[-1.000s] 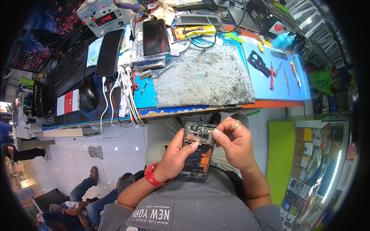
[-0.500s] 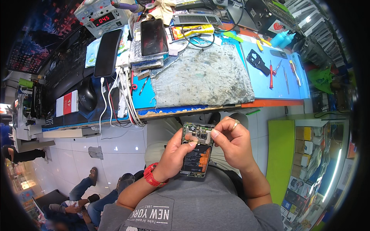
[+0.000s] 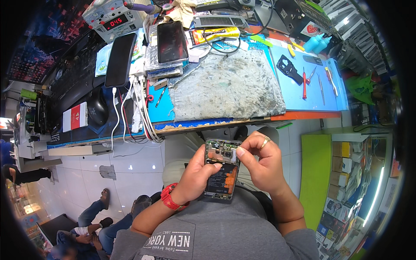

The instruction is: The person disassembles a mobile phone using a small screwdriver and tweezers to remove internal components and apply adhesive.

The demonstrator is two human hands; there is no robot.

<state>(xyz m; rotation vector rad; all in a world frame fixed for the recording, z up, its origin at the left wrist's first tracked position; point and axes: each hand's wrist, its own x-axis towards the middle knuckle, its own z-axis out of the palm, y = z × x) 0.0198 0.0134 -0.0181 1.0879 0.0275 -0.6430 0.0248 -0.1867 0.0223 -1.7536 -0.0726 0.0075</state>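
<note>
An opened smartphone (image 3: 220,184) is held upright over my lap, its black battery, circuit board and camera modules bared. My left hand (image 3: 196,175) grips its left side, with the thumb lying across the board just above the battery. At the phone's upper right corner is my right hand (image 3: 260,160), thumb and forefinger pinched together beside the cameras. Whatever lies between those fingertips is too small to make out. A ring sits on one right finger, and a red watch (image 3: 173,197) is on my left wrist.
Ahead stands a workbench with a stained grey cloth (image 3: 227,86). Two phones, a black one (image 3: 121,60) and another (image 3: 172,42), lie to its left near white cables (image 3: 145,108). A blue mat (image 3: 310,95) bears a red screwdriver (image 3: 304,89) and tweezers. A person (image 3: 82,234) sits at lower left.
My left thumb has shifted slightly down and right across the phone. The right hand stays at the corner, barely moved.
</note>
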